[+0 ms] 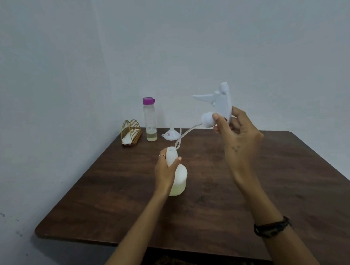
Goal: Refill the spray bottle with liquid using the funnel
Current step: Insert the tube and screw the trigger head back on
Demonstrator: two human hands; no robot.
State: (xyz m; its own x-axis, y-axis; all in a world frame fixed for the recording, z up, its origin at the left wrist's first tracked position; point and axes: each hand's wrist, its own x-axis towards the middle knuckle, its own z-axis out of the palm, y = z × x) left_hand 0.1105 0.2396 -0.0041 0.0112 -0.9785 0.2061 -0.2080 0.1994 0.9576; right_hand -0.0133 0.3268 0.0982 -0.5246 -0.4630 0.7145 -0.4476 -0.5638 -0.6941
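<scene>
A white translucent spray bottle (pixel 180 180) stands on the dark wooden table (pixel 252 179), its neck uncapped. My left hand (pixel 165 171) grips it around the neck and shoulder. My right hand (pixel 235 133) holds the white trigger spray head (pixel 219 102) in the air, up and to the right of the bottle. Its thin dip tube (pixel 185 134) curves down, and the tube's end is still at the bottle's mouth. A small white funnel (pixel 171 133) sits upside down at the back of the table. Beside it stands a clear bottle with a purple cap (pixel 150 119), holding a little pale liquid.
A gold wire holder with a white napkin (pixel 130 133) stands at the table's back left corner. A plain wall rises close behind the table. A black band is on my right wrist (pixel 272 227).
</scene>
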